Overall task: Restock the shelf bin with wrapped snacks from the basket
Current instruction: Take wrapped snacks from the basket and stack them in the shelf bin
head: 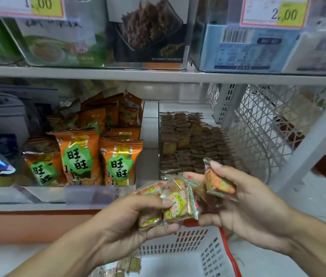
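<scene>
My left hand [130, 216] grips a bundle of small wrapped snacks [170, 204] in clear wrappers with green and yellow print. Beside it, my right hand [246, 202] pinches one wrapped snack [218, 184] between thumb and fingers. Both hands hover in front of the lower shelf, above the white basket [200, 250] with a red handle. A few wrapped snacks [128, 264] lie in the basket's bottom left. Just behind my hands stands the clear shelf bin [214, 108], with rows of the same brown snacks [190, 142] stacked inside.
Orange snack bags [82, 156] fill the bin to the left. A white lattice divider [268, 126] closes the shelf on the right. Above, the upper shelf [158, 74] carries clear bins with boxes and price tags.
</scene>
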The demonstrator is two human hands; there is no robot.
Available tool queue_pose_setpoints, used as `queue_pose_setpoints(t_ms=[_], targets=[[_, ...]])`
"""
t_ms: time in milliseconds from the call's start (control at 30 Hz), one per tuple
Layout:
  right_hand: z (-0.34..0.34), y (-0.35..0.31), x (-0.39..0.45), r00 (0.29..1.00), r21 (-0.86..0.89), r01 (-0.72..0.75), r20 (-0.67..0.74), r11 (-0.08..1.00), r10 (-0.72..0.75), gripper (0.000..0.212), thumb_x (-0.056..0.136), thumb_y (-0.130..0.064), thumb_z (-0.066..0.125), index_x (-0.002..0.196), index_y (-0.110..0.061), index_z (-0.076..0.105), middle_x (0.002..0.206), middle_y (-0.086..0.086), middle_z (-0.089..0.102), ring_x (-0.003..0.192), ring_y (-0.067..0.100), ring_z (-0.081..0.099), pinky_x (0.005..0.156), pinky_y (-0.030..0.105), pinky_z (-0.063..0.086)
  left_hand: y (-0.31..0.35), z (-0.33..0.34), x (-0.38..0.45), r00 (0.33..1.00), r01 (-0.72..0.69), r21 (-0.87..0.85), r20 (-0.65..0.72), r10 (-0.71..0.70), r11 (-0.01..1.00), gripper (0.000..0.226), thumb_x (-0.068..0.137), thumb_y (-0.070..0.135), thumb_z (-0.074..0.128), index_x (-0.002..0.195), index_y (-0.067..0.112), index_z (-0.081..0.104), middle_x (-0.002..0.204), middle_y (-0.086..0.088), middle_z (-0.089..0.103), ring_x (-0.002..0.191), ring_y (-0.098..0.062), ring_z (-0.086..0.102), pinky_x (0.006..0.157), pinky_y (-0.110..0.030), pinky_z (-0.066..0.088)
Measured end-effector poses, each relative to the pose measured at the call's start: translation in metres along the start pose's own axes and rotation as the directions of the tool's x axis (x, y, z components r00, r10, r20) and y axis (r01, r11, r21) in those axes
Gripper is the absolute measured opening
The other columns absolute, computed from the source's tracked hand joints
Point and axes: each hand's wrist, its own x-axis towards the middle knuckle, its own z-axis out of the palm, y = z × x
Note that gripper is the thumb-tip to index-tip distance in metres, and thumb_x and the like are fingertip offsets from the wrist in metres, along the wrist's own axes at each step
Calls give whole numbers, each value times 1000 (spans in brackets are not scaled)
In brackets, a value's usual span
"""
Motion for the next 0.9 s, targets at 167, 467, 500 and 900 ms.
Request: queue_pose_setpoints(t_ms=[167, 467, 500, 900], targets=[[-4, 0, -1, 998, 43, -6, -65, 999, 9, 39, 81, -26, 71, 111, -1, 76, 116, 26, 71, 94, 36, 73, 68, 39, 62, -2, -4, -1, 1000, 2, 37, 15, -2, 999, 55, 66, -7, 82, 120, 1, 72, 123, -36, 66, 111, -46, 69, 69, -41, 66], [0, 2, -9, 994, -80, -58, -95, 995, 50, 38, 71, -1, 72, 108, 1, 76, 100, 18, 75, 77, 18, 74, 66, 29, 61, -11, -1, 2, 998, -48, 188, -30, 54, 981, 58, 65, -3, 89, 119, 16, 75, 119, -28, 72, 102, -39, 75, 60, -31, 63], [0, 3, -8, 994, -75, -62, -97, 995, 55, 37, 70, 1, 72, 106, 5, 74, 97, 18, 75, 74, 18, 73, 67, 30, 62, -9, -1, 2, 998, -52, 195, -21, 58, 979, 59, 63, 0, 88, 118, 18, 75, 118, -27, 72, 102, -39, 75, 61, -30, 63], [-8, -6, -13, 987, -608, 160, 100, 778, -124, 37, 85, -19, 75, 121, -27, 71, 95, 13, 76, 72, 15, 66, 53, 23, 55, -14, -1, 4, 965, -191, 167, -148, 216, 967, 60, 59, 1, 82, 116, 10, 66, 102, -20, 78, 80, -33, 79, 55, -33, 64]])
